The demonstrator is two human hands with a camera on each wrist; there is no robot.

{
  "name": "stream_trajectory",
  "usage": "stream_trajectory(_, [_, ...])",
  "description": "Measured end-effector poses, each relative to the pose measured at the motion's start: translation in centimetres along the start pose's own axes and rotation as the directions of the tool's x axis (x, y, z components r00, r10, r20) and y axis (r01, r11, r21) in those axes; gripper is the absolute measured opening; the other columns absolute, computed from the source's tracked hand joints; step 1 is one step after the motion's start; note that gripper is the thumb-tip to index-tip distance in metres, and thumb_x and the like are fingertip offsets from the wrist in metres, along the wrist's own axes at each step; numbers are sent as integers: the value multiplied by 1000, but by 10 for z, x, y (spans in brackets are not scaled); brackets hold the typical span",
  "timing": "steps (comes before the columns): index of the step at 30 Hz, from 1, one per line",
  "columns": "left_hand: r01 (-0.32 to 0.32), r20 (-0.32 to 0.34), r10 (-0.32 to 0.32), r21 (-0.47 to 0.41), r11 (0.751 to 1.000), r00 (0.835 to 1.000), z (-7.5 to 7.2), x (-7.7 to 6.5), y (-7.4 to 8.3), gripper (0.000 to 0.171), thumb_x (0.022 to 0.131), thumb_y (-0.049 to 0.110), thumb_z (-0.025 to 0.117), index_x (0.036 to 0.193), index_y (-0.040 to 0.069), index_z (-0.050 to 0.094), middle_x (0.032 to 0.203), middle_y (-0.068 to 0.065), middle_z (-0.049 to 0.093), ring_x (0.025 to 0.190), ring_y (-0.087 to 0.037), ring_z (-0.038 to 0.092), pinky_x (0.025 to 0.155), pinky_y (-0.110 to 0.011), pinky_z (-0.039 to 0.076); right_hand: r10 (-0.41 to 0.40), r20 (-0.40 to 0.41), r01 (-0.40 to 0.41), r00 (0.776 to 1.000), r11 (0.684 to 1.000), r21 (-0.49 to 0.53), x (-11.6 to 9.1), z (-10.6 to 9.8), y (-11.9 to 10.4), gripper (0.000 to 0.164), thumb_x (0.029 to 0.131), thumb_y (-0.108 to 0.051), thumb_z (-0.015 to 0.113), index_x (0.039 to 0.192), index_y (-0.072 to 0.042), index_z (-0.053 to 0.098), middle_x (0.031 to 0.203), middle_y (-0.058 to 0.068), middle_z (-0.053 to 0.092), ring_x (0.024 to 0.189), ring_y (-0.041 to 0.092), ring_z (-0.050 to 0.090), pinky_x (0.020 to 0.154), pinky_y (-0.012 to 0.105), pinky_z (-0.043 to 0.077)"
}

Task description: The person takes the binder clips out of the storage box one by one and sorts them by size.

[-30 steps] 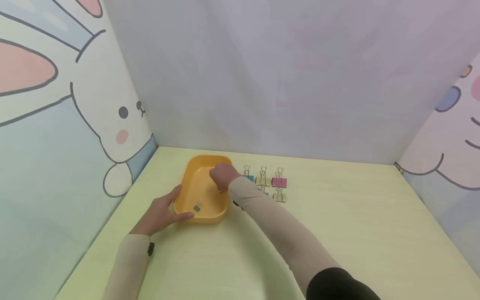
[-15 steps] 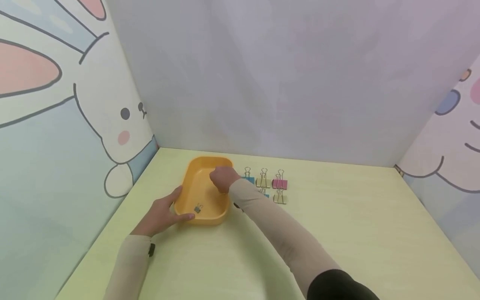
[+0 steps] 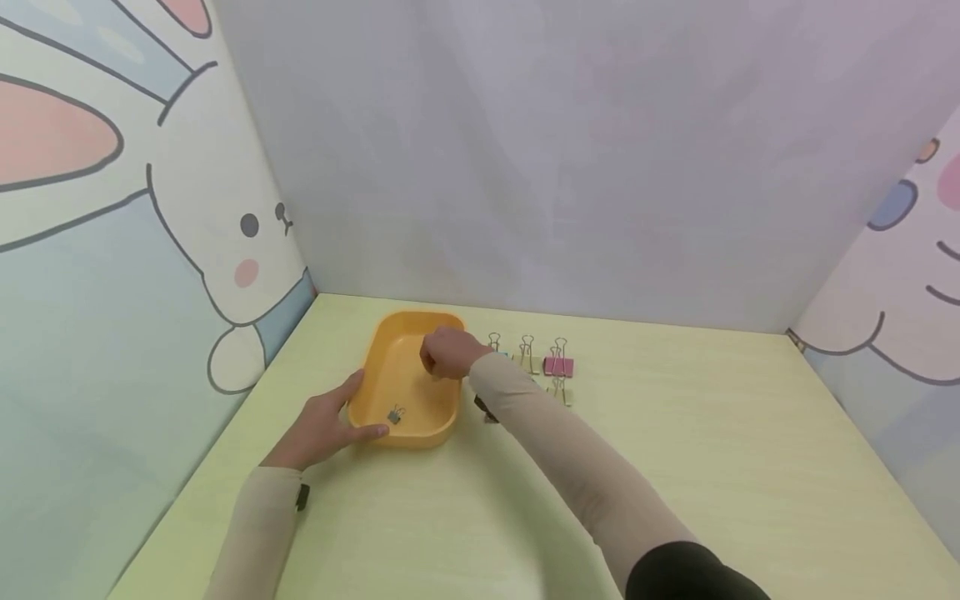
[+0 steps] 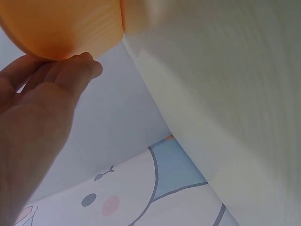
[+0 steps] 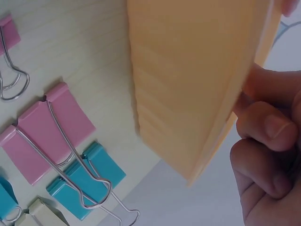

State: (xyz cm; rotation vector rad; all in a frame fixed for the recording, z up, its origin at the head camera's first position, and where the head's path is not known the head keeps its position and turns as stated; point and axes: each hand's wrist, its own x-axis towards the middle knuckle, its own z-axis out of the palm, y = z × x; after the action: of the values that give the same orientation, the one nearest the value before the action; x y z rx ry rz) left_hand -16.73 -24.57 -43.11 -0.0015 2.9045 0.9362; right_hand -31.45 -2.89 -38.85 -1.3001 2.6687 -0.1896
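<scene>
A shallow orange-yellow tray [image 3: 405, 392] lies on the table, with one small dark binder clip [image 3: 395, 415] inside near its front. My left hand [image 3: 318, 427] holds the tray's front left corner, thumb over the rim and fingers along the outer side; in the left wrist view the fingers [image 4: 70, 70] touch its wall. Over the tray's right side is my right hand [image 3: 452, 353], its fingers bent down inside. In the right wrist view the tray wall hides the fingertips of my right hand [image 5: 268, 141], so I cannot tell what they hold.
Right of the tray stand binder clips in rows, among them a pink clip [image 3: 558, 367] and a yellow clip [image 3: 527, 364]. My right sleeve [image 3: 555, 442] covers part of them. Close up, a pink clip [image 5: 51, 134] and a teal clip [image 5: 103, 181] show beside the tray.
My right hand has shifted slightly up and to the right within the tray, and its forearm covers more of the clips. The left hand and the tray stay put.
</scene>
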Motion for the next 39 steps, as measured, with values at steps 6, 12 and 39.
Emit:
stream_trajectory(6, [0,9,0,4,1000,1000,0,1,1,117,76,66,76,161,8,20,162,-23,32,147,-46,37,115,-64,38,-10,18,7,1000,992,125,-5,-9,2,9,91,-7,72,93,-10,81,95,1,79,84,12,71,72,19,58])
stream_trajectory(12, [-3,0,3,10,1000,1000,-1,1,1,117,75,67,77,160,9,21,162,-23,34,146,-45,38,115,-63,38,2,7,-4,1000,960,279,-15,-19,11,10,89,-7,76,96,-6,81,95,4,80,86,14,74,75,20,60])
stream_trajectory(39, [-21,-12,21,-1,1000,1000,0,0,-3,117,75,65,78,160,7,21,162,-22,32,147,-46,37,115,-64,38,28,-32,-12,999,911,411,-81,-32,60,6,84,-8,80,89,-8,82,86,1,80,76,11,74,71,21,61])
